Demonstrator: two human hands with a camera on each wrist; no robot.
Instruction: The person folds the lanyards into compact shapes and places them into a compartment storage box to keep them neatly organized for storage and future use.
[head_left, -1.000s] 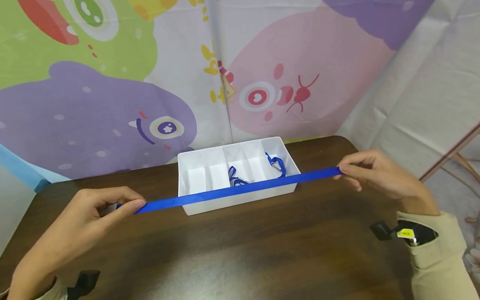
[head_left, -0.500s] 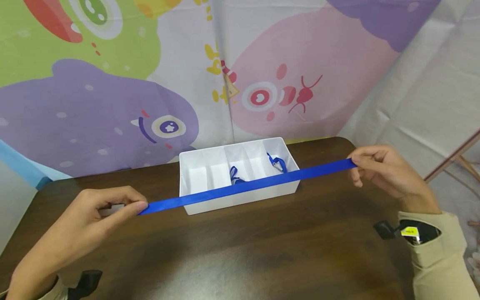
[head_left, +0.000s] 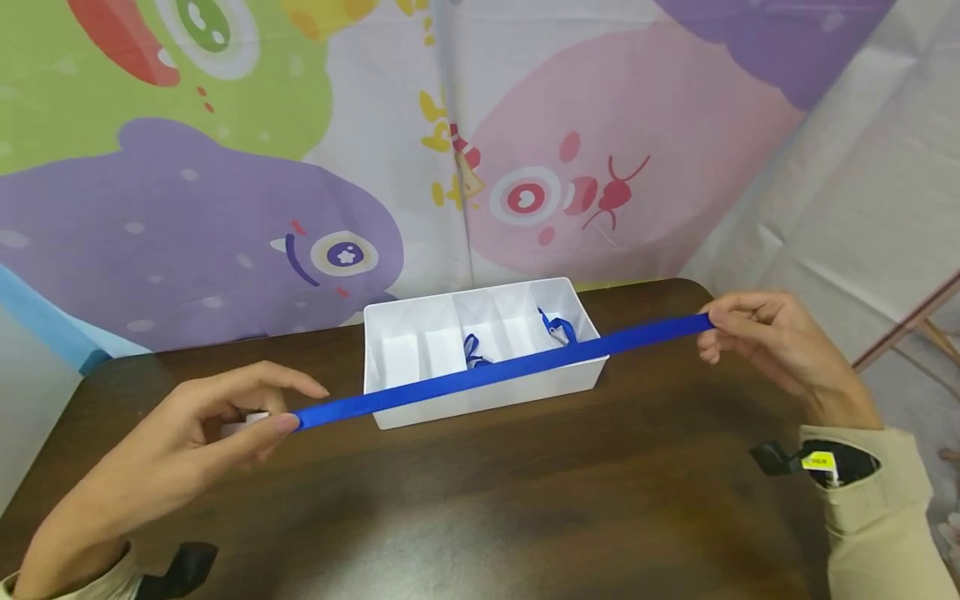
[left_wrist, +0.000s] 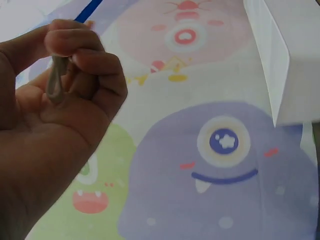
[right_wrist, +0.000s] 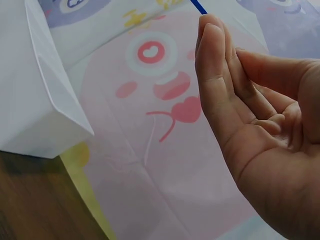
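Observation:
A flat blue ribbon point(head_left: 480, 373) is stretched between my two hands, rising toward the right, above the front of a white compartment box point(head_left: 491, 406). My left hand point(head_left: 202, 425) holds its left end, thumb on the ribbon and index finger lifted off it. Inside that palm a pale loop point(left_wrist: 55, 85) hangs among the curled fingers. My right hand point(head_left: 780, 342) pinches the other end between thumb and fingertips. In the right wrist view that hand point(right_wrist: 260, 115) shows just a short piece of ribbon point(right_wrist: 199, 6) beyond its fingertips.
The box stands on a dark brown table point(head_left: 480, 508) near its back edge. One compartment holds a blue ribbon loop point(head_left: 472, 352), and the rightmost holds another blue ribbon point(head_left: 558, 327) with a greyish piece. A cartoon-printed cloth point(head_left: 420, 167) hangs behind.
My right hand has moved right and slightly up, the ribbon lengthening between the hands. The left index finger has lifted from the ribbon. The view has shifted slightly.

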